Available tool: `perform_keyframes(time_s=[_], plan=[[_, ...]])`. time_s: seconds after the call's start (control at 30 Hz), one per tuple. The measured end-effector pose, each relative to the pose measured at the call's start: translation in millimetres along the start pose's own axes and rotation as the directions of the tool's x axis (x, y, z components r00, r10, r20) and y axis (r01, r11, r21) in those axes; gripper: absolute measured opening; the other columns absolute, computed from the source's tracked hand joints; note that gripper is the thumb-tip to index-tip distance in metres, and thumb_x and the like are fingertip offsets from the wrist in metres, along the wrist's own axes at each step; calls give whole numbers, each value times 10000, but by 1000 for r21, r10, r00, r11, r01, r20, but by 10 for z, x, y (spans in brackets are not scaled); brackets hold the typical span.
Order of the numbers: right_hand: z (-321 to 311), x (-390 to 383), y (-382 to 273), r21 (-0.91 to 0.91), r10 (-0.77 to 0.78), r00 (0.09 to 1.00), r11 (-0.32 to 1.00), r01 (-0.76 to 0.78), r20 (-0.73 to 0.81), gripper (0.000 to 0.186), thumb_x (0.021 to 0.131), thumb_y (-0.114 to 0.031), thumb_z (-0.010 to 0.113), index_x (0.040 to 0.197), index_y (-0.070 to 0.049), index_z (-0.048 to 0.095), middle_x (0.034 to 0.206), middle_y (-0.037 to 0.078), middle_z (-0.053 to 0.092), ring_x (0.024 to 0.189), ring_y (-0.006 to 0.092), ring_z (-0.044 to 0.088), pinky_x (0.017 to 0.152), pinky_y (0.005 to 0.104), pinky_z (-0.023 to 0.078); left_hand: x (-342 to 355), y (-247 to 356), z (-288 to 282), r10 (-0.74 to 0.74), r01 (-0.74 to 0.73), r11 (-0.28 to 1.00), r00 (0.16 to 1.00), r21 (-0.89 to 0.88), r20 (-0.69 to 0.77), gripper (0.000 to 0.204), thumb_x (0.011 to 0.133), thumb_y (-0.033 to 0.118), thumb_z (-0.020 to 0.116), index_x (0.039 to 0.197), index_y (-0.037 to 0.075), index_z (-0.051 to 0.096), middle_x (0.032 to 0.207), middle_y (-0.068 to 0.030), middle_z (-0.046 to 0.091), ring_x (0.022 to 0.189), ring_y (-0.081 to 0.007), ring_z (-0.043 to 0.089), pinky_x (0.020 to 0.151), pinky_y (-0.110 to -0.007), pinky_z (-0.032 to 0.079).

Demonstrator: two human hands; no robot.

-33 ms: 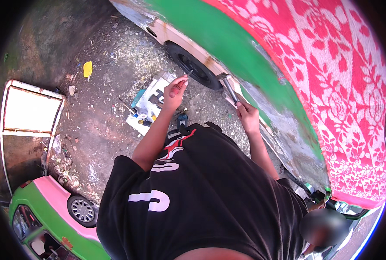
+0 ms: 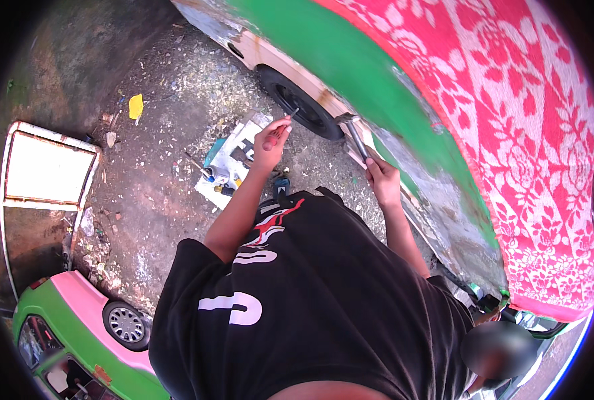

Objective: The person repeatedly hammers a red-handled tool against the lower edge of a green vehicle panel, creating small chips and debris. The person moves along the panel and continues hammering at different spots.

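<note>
Hammer (image 2: 355, 137), metal head raised beside the green car body (image 2: 350, 63).

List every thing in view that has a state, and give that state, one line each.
left hand: raised, pinching a small thin tool
right hand: closed around a hammer handle
hammer head: against the car body panel
patterned red cloth: draped over the car
car wheel: mounted, on the ground

Gravel ground (image 2: 170, 87), littered. Yellow scrap (image 2: 135, 105) upper left. White framed panel (image 2: 47, 170) lying flat at left edge. Green-and-pink car (image 2: 77, 333) at lower left, wheel (image 2: 125, 324) visible. Red floral cloth (image 2: 510, 113) draped over upper right. White sheet (image 2: 233, 157) on ground carrying small bottles (image 2: 215, 175).
</note>
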State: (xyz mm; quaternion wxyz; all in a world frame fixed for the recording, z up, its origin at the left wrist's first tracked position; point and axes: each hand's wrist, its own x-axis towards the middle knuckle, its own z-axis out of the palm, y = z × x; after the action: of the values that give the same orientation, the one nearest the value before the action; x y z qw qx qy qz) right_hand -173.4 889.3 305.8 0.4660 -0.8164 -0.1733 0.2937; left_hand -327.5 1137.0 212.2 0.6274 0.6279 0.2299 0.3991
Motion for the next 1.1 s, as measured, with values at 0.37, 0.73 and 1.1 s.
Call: perform_keyframes(time_s=[0.37, 0.73, 1.1], plan=[[243, -56, -131, -108, -29, 998, 994, 24, -47, 312, 849, -243, 728, 1050, -6, 705, 710, 35, 645, 582, 88, 534, 560, 278, 439, 105, -155, -213, -5, 3, 997, 999, -79, -33, 158, 879, -23, 672, 1035, -10, 660, 1142, -146, 684, 1054, -172, 646, 938, -292, 497], [64, 36, 8, -2, -107, 989, 994, 108, 105, 212, 881, -118, 685, 1035, 27, 691, 654, -4, 572, 567, 67, 499, 531, 246, 401, -507, 163, -292, 46, -50, 999, 979, -12, -198, 160, 890, -17, 664, 1049, -6, 671, 1157, -114, 679, 1060, -149, 639, 938, -269, 501], [417, 57, 187, 132, -199, 950, 976, 171, 239, 211, 903, -60, 657, 1078, 56, 680, 829, 52, 685, 781, 101, 622, 765, 256, 489, -1146, 548, -554, -43, 85, 986, 962, 145, -270, 203, 894, -52, 638, 1091, -23, 672, 1194, -124, 665, 1128, -181, 621, 990, -299, 500]])
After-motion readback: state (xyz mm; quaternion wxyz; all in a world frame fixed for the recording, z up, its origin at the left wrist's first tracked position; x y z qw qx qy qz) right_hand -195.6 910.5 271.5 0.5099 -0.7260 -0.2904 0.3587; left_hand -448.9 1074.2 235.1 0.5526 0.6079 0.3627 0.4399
